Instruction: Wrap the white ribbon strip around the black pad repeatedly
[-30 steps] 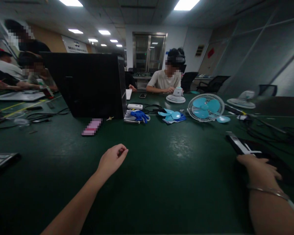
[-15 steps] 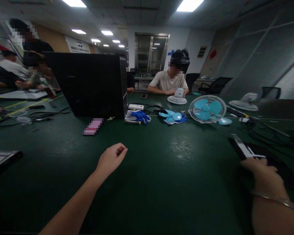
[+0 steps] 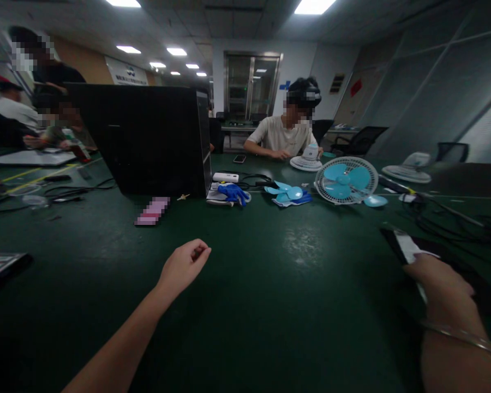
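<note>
At the right, the right hand (image 3: 444, 281) covers part of a pale, flat strip (image 3: 406, 244) over a black mat (image 3: 485, 292); fingertips hidden, I cannot tell whether it grips. The strip looks light, stiff, perhaps slippery, best pinched along its long edges. The left hand (image 3: 182, 267) curls closed, nothing visible inside; farther off stands a round fan (image 3: 343, 179)

We could not tell what the pale object (image 3: 406, 245) under our right hand (image 3: 442, 281) was, since the hand hid much of it. The left edge cut off a dark-rimmed panel (image 3: 2, 266), and coarse blocks blurred the pink slab (image 3: 153, 212) near the black case (image 3: 147, 142).
</note>
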Motion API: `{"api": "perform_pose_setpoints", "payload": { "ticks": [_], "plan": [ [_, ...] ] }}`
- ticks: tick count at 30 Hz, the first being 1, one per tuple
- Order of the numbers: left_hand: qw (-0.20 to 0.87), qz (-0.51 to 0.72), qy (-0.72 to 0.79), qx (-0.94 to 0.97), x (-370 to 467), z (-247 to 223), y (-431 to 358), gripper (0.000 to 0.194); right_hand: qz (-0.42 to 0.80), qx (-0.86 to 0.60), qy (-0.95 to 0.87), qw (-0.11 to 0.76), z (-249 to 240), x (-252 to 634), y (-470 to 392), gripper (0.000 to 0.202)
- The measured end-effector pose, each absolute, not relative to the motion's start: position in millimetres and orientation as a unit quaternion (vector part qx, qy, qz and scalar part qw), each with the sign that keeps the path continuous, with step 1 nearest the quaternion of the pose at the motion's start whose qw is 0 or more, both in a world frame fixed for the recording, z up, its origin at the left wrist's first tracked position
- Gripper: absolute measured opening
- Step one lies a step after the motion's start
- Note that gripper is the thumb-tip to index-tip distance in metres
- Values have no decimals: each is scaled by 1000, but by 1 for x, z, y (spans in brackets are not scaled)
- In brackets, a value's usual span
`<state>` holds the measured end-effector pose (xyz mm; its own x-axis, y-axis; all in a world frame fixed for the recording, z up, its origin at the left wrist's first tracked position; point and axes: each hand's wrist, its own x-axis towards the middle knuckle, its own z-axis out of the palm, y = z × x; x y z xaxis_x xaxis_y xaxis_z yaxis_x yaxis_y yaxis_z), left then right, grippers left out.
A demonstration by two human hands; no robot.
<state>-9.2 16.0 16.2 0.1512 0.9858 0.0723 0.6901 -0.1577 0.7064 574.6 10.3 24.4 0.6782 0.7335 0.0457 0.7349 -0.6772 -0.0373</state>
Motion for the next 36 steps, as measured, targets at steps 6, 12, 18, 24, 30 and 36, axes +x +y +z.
{"api": "perform_pose_setpoints", "payload": {
  "ticks": [6,12,18,24,30,36],
  "plan": [
    [359,317,552,683,-7,10,21,43,22,-830,-543,121,47,518,16,64],
    [491,363,502,612,-1,10,21,54,258,-524,-789,190,62,424,6,53],
    [621,196,384,655,8,26,0,46,372,-376,-846,69,68,350,-24,40],
    [528,116,385,748,17,32,-8,34,356,-394,-845,70,64,344,-24,44],
    [429,186,436,769,13,21,-2,26,330,-491,-803,77,44,396,2,59],
    [372,266,528,716,2,14,8,29,46,-830,-552,56,22,485,31,68]
  ]
}}
